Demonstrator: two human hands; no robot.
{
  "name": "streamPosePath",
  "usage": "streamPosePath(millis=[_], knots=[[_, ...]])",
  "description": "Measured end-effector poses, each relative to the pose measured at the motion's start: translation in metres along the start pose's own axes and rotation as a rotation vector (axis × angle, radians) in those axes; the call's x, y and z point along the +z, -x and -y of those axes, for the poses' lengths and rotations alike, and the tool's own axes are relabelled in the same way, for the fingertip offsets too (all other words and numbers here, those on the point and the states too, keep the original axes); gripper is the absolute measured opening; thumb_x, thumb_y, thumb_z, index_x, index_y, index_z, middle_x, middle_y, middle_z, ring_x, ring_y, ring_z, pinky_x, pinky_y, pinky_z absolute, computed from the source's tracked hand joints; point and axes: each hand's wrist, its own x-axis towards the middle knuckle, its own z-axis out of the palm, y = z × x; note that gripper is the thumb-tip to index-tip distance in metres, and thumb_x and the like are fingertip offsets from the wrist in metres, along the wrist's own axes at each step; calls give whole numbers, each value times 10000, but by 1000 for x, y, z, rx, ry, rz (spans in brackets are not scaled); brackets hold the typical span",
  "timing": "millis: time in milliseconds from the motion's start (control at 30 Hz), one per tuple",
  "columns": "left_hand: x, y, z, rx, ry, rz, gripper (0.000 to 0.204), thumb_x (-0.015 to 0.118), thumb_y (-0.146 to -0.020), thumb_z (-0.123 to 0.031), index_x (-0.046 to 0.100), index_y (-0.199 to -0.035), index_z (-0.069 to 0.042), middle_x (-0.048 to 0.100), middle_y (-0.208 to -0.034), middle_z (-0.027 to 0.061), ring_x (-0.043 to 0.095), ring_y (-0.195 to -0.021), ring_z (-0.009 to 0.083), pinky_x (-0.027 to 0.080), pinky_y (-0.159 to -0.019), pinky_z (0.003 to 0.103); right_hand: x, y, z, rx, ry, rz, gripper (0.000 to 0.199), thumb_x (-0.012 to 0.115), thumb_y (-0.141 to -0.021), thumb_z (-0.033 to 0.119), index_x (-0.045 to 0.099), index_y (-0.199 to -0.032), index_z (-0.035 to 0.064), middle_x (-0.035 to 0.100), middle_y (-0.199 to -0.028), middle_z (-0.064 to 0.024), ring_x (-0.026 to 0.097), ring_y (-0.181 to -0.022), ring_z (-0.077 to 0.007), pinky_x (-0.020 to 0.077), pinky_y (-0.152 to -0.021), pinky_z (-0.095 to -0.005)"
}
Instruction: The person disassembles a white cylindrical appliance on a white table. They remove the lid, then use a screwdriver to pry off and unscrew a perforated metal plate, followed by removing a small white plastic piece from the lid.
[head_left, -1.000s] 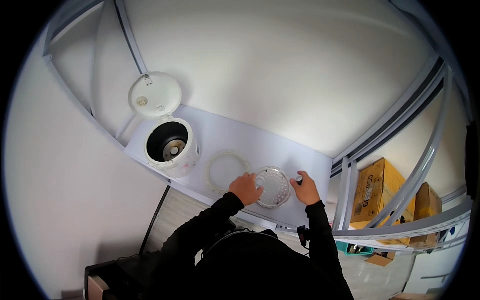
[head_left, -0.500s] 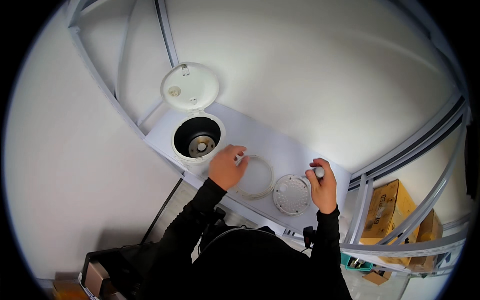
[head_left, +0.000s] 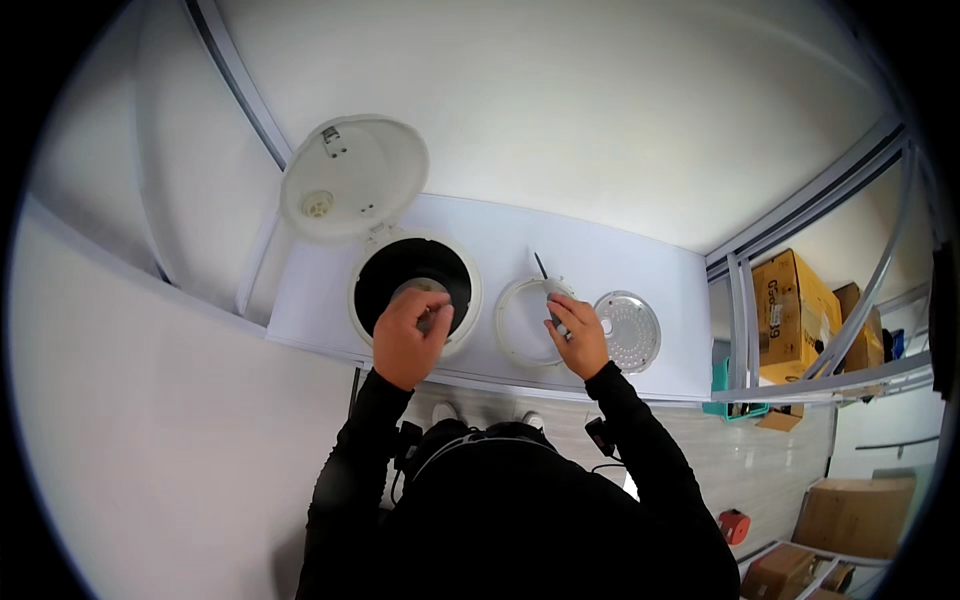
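A white rice cooker (head_left: 471, 317) stands on the left of the table, its lid (head_left: 385, 190) tipped up and back. My left hand (head_left: 408, 340) is over the cooker's dark round opening with its fingers curled together. Whatever they may hold is hidden. In my right hand (head_left: 584, 342) is a screwdriver (head_left: 556, 288) with a grey handle, its dark shaft pointing up and away to the left. Beneath it lies a pale plastic ring (head_left: 503, 318). A round perforated plate (head_left: 634, 332) rests just right of that hand.
These things share a narrow white table (head_left: 690, 300) set against a pale wall, with metal frame posts (head_left: 742, 320) at its right. Beyond the posts are yellow cardboard boxes (head_left: 795, 310) and a teal bin (head_left: 722, 380). A red object (head_left: 734, 526) sits on the floor at lower right.
The view has shifted and turned. My left hand has gone from beside the ring to over the cooker's opening. My right hand, with the screwdriver, has moved left from the perforated plate to the ring.
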Motion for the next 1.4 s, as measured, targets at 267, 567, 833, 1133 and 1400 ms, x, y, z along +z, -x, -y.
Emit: streamPosePath(millis=[267, 567, 833, 1133, 1400], knots=[[-9, 0, -6, 121, -15, 222, 133, 780, -867, -95, 733, -981, -46, 675, -846, 81, 673, -751, 265, 535, -664, 356, 59, 30, 14, 151, 153, -80, 402, 761, -834, 19, 703, -1230, 39, 623, -1356, -157, 657, -1075, -351, 568, -897, -435], [25, 5, -32, 435, -7, 299, 82, 770, -851, -99, 741, -926, -82, 673, -824, 55, 657, -738, 270, 517, -660, 392, 69, 37, 31, 519, 119, 7, 401, 728, -827, 59, 632, -1216, 40, 579, -1210, -188, 688, -995, -401, 586, -813, -487], [34, 15, -35, 289, 52, 310, 76, 747, -883, -98, 736, -955, -78, 668, -826, 49, 654, -725, 255, 518, -649, 381, 63, 30, 34, 487, 238, 147, 410, 785, -820, 221, 638, -1182, 98, 623, -1103, -155, 687, -937, -391, 571, -765, -494], [1, 7, -30, 205, 7, 28, 105, 753, -878, -50, 739, -982, -52, 682, -822, 80, 658, -695, 220, 510, -620, 332, 27, 4, 53, 357, 92, 120, 420, 793, -845, 218, 652, -1213, 73, 642, -1148, -158, 687, -965, -374, 570, -781, -475], [-65, -3, 9, -26, -62, -361, 255, 753, -881, -53, 699, -1129, -69, 634, -900, 42, 553, -688, 159, 475, -622, 304, -8, -61, 125, 150, -216, 79, 347, 772, -877, 158, 666, -1194, 61, 662, -1138, -122, 697, -850, -312, 559, -715, -422]])
